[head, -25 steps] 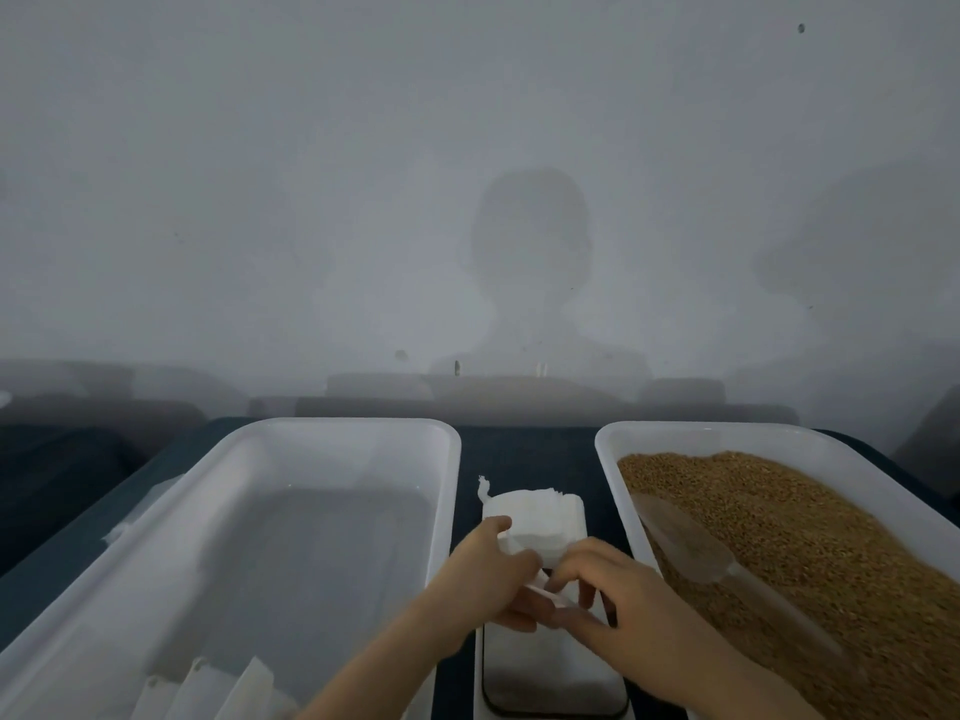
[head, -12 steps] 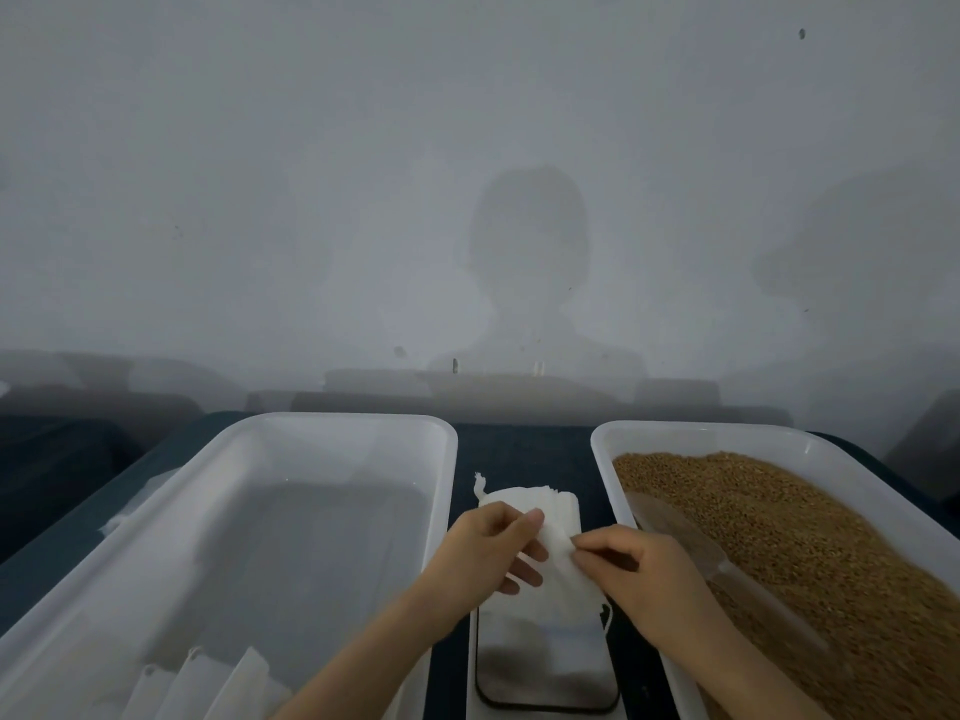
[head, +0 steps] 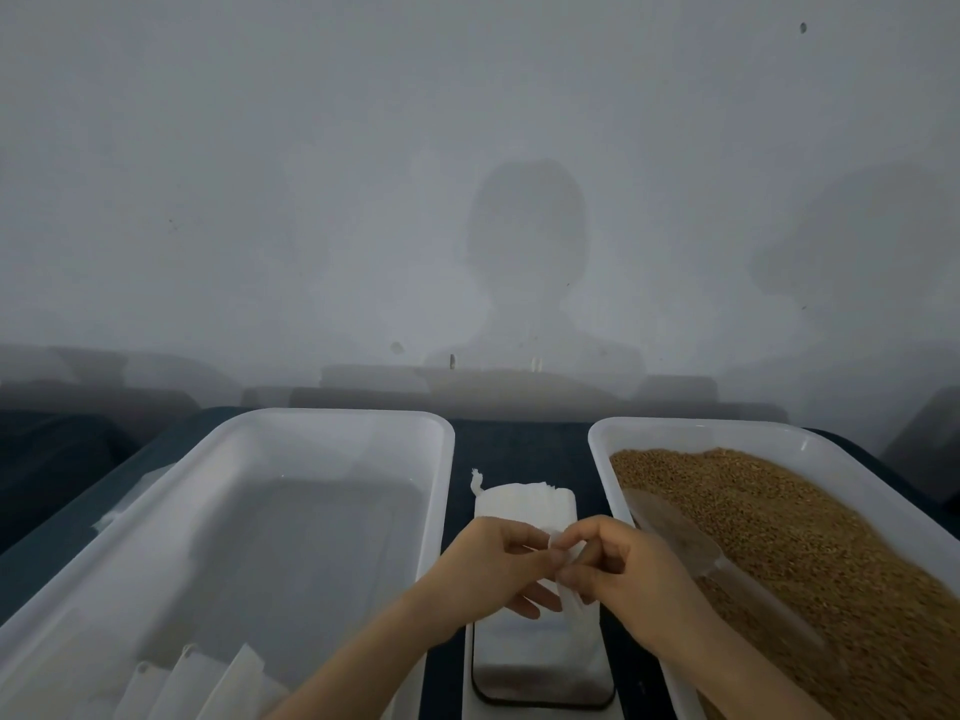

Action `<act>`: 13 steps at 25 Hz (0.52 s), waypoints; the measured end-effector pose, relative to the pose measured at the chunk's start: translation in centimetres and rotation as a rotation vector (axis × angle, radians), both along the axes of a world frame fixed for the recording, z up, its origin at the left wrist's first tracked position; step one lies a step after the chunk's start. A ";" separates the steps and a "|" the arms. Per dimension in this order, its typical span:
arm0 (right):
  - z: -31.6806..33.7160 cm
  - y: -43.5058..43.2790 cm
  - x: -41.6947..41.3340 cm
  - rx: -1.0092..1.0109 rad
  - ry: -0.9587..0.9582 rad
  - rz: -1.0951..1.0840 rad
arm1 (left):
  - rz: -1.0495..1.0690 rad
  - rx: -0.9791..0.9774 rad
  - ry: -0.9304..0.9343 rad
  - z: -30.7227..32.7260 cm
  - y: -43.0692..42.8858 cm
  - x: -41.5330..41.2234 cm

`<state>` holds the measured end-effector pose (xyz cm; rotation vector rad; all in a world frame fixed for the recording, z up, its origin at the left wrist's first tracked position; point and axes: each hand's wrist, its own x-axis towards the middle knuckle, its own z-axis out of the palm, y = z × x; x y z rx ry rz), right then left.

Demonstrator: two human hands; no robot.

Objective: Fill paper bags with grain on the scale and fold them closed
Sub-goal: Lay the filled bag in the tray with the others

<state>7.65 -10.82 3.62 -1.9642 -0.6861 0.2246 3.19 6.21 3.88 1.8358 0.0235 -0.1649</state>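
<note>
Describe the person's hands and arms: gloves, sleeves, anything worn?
The left hand and right hand are both bare, with no gloves. The left forearm and right forearm are uncovered to the frame edge; no sleeve shows. No ring, watch or bracelet is visible.

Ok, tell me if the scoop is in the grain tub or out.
In: the clear scoop lies on the grain inside the right tub, its handle toward the near end.

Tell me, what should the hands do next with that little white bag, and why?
Probably pull open the mouth of the white bag. The left hand and right hand both pinch it over the scale, it looks flat, and the scoop lies untouched in the grain.
</note>
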 end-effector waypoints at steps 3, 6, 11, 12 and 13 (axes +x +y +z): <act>0.0 -0.1 0.0 0.011 -0.034 -0.002 | 0.005 -0.030 0.048 0.1 0.0 0.0; -0.1 -0.2 0.0 0.034 -0.023 -0.016 | 0.027 -0.033 0.087 0.0 0.1 -0.1; -0.1 -0.1 -0.3 0.019 -0.046 -0.007 | 0.001 -0.051 0.099 0.1 0.1 -0.1; -0.1 -0.1 -0.3 0.022 -0.046 -0.002 | -0.006 -0.059 0.098 0.1 0.1 -0.2; -0.1 0.0 -0.4 0.024 -0.044 -0.001 | -0.009 -0.064 0.096 0.2 0.0 -0.2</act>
